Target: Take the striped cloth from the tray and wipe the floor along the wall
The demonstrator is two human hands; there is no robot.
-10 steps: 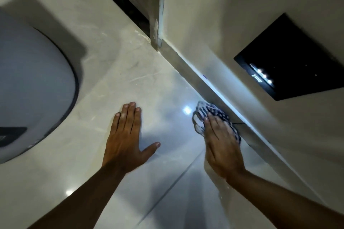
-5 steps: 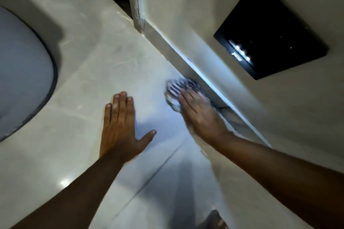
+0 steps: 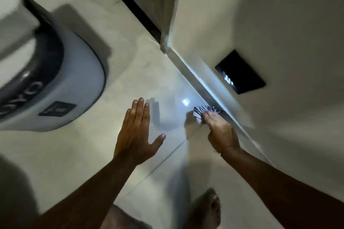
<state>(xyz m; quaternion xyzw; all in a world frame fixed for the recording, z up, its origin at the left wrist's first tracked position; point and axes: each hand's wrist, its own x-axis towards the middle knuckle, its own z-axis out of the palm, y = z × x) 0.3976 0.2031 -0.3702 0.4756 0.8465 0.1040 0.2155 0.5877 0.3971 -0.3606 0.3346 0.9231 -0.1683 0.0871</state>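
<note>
The striped cloth, blue and white, lies bunched on the glossy pale floor right against the skirting of the wall. My right hand presses down on it, fingers curled over the cloth, most of which is hidden beneath the hand. My left hand rests flat on the floor to the left, fingers spread, holding nothing. No tray is in view.
A large white and black appliance stands on the floor at left. A black panel with small lights is set in the wall. A dark doorway gap lies beyond the wall corner. My bare foot is at the bottom.
My right hand has kept sliding the cloth along the skirting toward the wall corner. The view has pulled back, bringing the appliance and my foot into sight. My left hand stays planted.
</note>
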